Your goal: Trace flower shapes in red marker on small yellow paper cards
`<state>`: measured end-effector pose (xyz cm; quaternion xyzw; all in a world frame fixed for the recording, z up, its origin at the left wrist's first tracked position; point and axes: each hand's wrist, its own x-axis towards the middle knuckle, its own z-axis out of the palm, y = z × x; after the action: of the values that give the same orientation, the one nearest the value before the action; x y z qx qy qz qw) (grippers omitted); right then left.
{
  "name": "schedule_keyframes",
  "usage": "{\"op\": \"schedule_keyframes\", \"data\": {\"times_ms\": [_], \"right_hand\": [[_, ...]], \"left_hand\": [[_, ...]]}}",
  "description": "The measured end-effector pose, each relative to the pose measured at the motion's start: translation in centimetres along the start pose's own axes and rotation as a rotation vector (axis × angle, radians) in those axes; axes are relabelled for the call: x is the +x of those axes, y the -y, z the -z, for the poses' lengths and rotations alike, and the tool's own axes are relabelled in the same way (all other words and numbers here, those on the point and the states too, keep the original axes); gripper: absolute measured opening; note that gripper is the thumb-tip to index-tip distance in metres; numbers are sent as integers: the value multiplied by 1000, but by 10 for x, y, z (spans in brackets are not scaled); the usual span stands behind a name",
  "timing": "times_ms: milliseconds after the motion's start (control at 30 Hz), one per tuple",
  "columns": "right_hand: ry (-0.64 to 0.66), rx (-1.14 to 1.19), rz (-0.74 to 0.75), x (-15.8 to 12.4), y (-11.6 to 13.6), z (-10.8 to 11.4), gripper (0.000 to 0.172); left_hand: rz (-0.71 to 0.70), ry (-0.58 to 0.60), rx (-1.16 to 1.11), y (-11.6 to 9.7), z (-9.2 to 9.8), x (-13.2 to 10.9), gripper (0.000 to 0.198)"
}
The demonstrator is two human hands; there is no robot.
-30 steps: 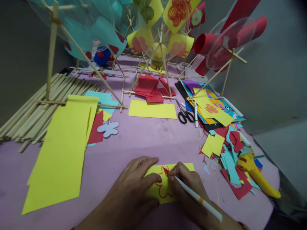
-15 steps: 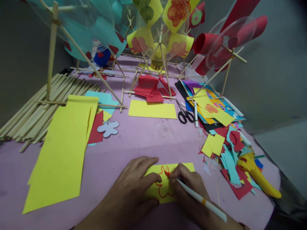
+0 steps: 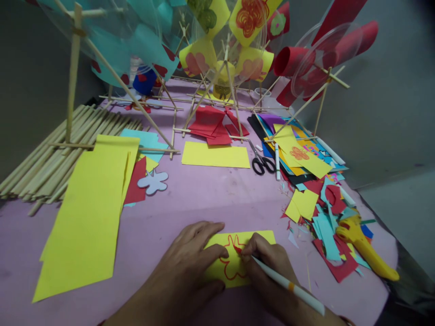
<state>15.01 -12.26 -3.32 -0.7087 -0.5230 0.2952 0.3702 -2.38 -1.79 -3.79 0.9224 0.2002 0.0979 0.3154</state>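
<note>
A small yellow paper (image 3: 265, 236) lies near the table's front edge, with a red butterfly-like outline drawn on it. My left hand (image 3: 193, 258) rests on its left part, fingers spread and holding nothing. My right hand (image 3: 268, 260) grips a white marker (image 3: 288, 285) with an orange band. The marker's red tip touches the paper inside the outline, near its top. Part of the outline's right side is hidden by my right hand. A grey butterfly-shaped cutout (image 3: 152, 181) lies farther back on the left.
Large yellow sheets (image 3: 88, 213) and wooden sticks (image 3: 68, 154) lie left. Scissors (image 3: 262, 164) and a yellow strip (image 3: 215, 155) lie beyond my hands. Paper scraps (image 3: 326, 231) and a yellow glue gun (image 3: 365, 249) are right. Stick-framed pinwheels (image 3: 226, 63) stand behind.
The marker has shifted slightly right and down with my right hand, and its tip has moved a little along the paper. My left hand has stayed in place.
</note>
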Motion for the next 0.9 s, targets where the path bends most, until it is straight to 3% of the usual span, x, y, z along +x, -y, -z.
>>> {"op": "schedule_keyframes", "data": {"times_ms": [233, 533, 900], "right_hand": [[-35, 11, 8, -2, -1, 0, 11], [29, -10, 95, 4, 3, -1, 10], [76, 16, 61, 4, 0, -3, 9]], "left_hand": [[32, 18, 3, -3, 1, 1, 36], [31, 33, 8, -2, 3, 2, 32], [24, 24, -1, -1, 3, 2, 29]]}}
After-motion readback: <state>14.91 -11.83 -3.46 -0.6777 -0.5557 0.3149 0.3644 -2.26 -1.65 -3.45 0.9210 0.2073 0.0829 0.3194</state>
